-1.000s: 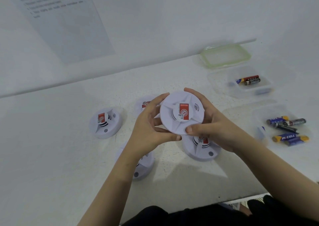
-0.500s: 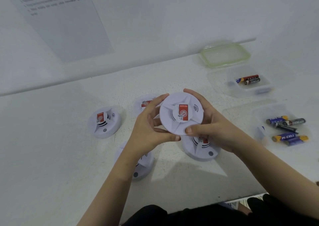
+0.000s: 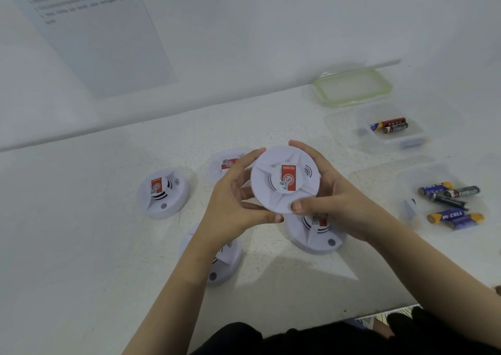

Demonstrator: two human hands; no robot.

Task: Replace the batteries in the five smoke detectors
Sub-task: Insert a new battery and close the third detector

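Left hand [image 3: 230, 208] and right hand [image 3: 339, 205] gripping one detector [image 3: 284, 181] by its rim above the counter [image 3: 81, 232], face up, four detectors on the counter beneath and around it, loose batteries [image 3: 450, 202] in tubs to the right

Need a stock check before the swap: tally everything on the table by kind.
Smoke detectors: 5, one held in both hands
Loose batteries: 7, two in the far tub, five in the near one
Clear tubs: 2
Green-rimmed lid: 1
Total: 15
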